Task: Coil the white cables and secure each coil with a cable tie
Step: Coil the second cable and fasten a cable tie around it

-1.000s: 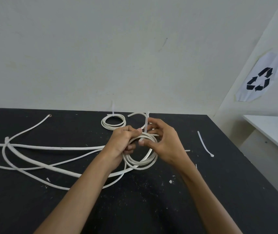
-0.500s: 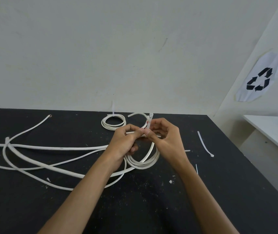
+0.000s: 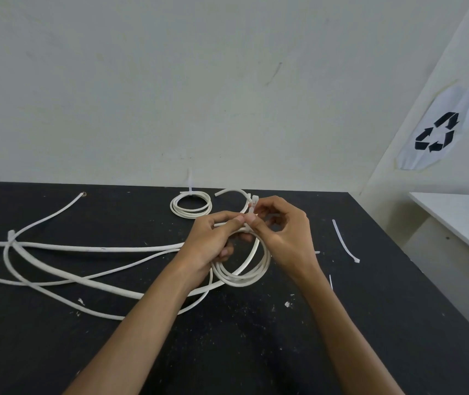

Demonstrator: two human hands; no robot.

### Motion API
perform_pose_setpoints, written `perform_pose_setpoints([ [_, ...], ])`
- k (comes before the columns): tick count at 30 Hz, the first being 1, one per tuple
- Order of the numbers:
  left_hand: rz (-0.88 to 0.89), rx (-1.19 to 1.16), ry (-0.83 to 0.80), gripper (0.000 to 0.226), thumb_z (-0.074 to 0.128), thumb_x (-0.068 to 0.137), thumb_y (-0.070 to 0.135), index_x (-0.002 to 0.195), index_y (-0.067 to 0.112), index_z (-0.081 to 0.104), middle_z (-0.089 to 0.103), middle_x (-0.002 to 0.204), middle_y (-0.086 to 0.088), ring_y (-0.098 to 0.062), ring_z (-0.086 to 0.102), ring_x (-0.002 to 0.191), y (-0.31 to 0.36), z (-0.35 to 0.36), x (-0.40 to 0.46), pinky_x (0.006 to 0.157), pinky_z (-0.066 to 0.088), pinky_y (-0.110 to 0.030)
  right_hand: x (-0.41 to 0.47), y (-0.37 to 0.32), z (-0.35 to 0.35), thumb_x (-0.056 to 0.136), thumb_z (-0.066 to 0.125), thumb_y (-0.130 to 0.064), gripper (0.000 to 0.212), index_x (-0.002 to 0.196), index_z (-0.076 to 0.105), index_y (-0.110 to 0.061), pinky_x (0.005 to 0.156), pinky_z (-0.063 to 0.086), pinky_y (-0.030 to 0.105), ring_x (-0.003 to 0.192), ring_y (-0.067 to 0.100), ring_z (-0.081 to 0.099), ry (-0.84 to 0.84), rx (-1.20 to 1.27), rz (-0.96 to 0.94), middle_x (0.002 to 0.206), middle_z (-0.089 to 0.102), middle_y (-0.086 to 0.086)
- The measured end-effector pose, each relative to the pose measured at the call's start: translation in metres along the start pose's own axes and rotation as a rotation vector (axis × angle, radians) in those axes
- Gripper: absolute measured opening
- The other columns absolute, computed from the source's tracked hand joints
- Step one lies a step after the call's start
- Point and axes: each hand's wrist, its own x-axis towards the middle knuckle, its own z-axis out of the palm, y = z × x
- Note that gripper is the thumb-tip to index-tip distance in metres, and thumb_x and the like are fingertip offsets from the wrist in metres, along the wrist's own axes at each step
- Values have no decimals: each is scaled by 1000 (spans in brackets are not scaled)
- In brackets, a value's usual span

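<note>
- Nearest you, your two bare forearms reach forward over a matte black table (image 3: 256, 352) dusted with pale flecks and scraps.
- Your left hand (image 3: 210, 240) curls its fingers round the top of the white cable coil (image 3: 242, 269), thumb pressing the turns together.
- Your right hand (image 3: 282, 238) pinches the thin, translucent-white plastic cable tie (image 3: 252, 212) between thumb and forefinger, where it crosses the coil's top.
- The coil is a few loose rounds of smooth, round, rubbery cable; its lower arc lies on or just above the table between your wrists, I cannot tell which.
- To do this step well, I judge you should keep the turns bunched flat under your left thumb, feed the tail squarely into the head, then pull steadily so no turn slips out.
- To your left, long loose white cables (image 3: 85, 252) sprawl and cross; they look stiff enough to spring open.
- To your right lies a spare slim white cable tie (image 3: 344, 242), gently curved.
- Farther back, a small finished white cable coil (image 3: 190, 206) lies flat, its tie tail standing upright.
- Beyond is a plain pale wall; at right, a paper recycling sign (image 3: 438, 132).
</note>
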Motion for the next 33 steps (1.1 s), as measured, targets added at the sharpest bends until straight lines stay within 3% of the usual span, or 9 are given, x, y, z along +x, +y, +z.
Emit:
perform_pose_setpoints([
  [10,-21,-30,33,15,72,102,24,103,12,81,74,78,-18,-10,31,40,0,1,2,44,21,-21,-4,-10,2,88,90,-25,30,115,76,-26,80,60,42,89,17,73,-12,62,8,93,77,-10],
  [14,-43,-37,46,15,74,100,24,103,10,80,73,78,-18,-9,31,40,-1,0,3,45,18,-22,-4,-10,2,89,89,-22,47,131,70,-30,82,61,35,89,20,74,-33,52,3,96,77,-9],
  [20,-61,-48,52,18,67,104,18,108,6,79,75,79,-19,-8,32,38,-2,-1,3,42,18,-20,-4,-13,0,91,86,-15,35,122,76,-28,83,59,30,91,16,73,-37,23,-55,91,75,-10],
  [26,-80,-56,39,19,66,104,18,107,4,79,75,81,-19,-7,32,38,-4,0,2,41,19,-19,-5,-12,1,92,84,-16,22,108,78,-29,80,59,44,87,19,72,-8,13,-50,89,75,-5],
  [33,-91,-63,37,18,66,104,17,104,5,79,74,81,-19,-7,31,37,-4,2,1,40,19,-18,-5,-12,-1,93,83,-18,17,105,79,-29,72,57,36,78,17,69,7,-8,-39,82,72,-4],
])
